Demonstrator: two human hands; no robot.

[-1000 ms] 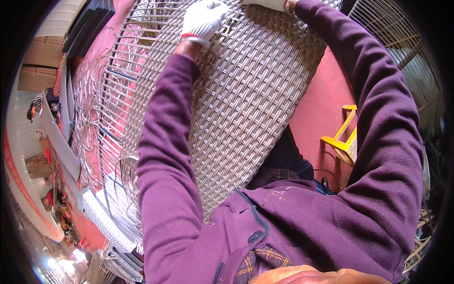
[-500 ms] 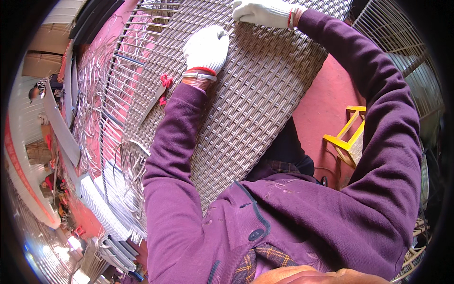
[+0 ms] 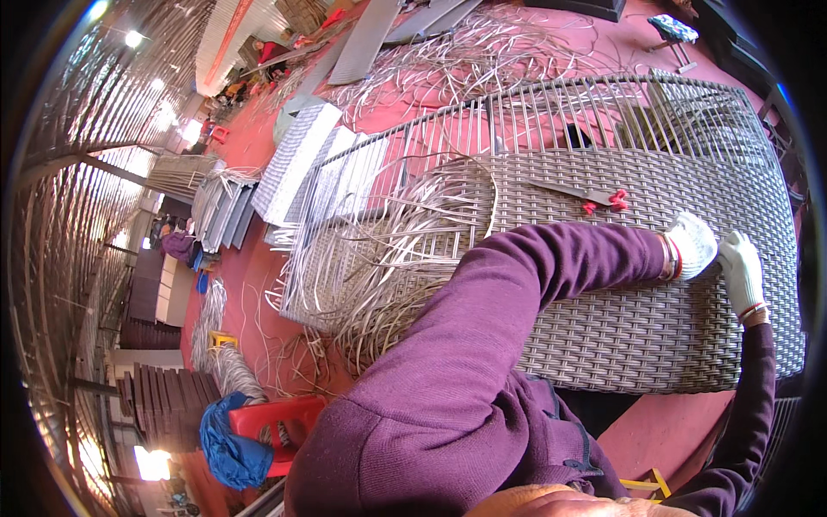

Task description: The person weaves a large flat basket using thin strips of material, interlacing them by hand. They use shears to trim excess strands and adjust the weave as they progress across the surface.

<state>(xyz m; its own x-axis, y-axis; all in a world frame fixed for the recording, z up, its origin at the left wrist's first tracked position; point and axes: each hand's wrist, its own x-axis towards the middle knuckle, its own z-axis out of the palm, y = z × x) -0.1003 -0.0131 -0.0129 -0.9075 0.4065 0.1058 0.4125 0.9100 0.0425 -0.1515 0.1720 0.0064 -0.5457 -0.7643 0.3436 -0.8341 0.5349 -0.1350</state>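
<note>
A large grey-brown wicker panel [image 3: 620, 332] of woven flat strips on a metal frame lies before me. At its right part, my left hand [image 3: 692, 246] in a white knit glove rests on the weave with its fingers curled in. Close beside it is my right hand [image 3: 743, 274], gloved alike, its fingers pinched together at the weave. Whatever lies between the fingers of either hand is too small to make out. Scissors [image 3: 605, 202] with red handles lie on the panel, beyond my left forearm. Loose strips [image 3: 405, 246] bunch over the panel's left end.
Bare frame rods [image 3: 517, 116] run along the far side. Cut strips [image 3: 465, 60] litter the red floor beyond. White striped bundles [image 3: 297, 164] stand left of the panel. A red plastic chair [image 3: 280, 422] with a blue cloth [image 3: 231, 444] is at the lower left. A yellow stool [image 3: 650, 484] is low right.
The view has swung, so the panel now stretches left to right and its left end shows. My two hands have come closer together on the weave. The scissors remain lying on the panel.
</note>
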